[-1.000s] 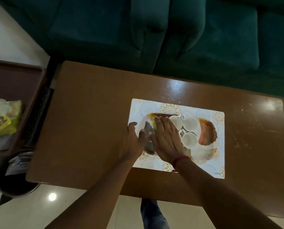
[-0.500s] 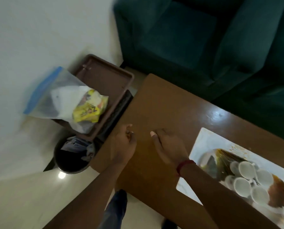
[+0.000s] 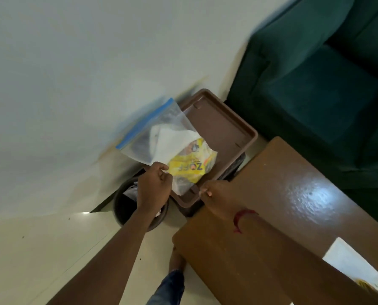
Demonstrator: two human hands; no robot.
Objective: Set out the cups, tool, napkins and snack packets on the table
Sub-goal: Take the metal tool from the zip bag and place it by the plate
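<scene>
A clear zip bag (image 3: 161,130) with a blue seal lies in a brown tray (image 3: 225,128) to the left of the brown table (image 3: 271,205). Inside the bag I see white napkins (image 3: 170,142) and yellow snack packets (image 3: 192,166). My left hand (image 3: 153,188) pinches the bag's near edge. My right hand (image 3: 216,194), with a red thread at the wrist, sits at the table's corner beside the tray, fingers curled, touching nothing I can make out. The cups are out of view; only a corner of the white placemat (image 3: 355,269) shows at the lower right.
A dark round bin (image 3: 126,203) stands on the pale floor under my left arm, next to the tray. A green sofa (image 3: 315,84) fills the upper right behind the table. A white wall (image 3: 73,73) lies to the left. My foot and trouser leg (image 3: 172,282) are below.
My view swung left from the placemat and cups to the tray. Both hands left the cups and crossed the table; my left hand has taken hold of the zip bag.
</scene>
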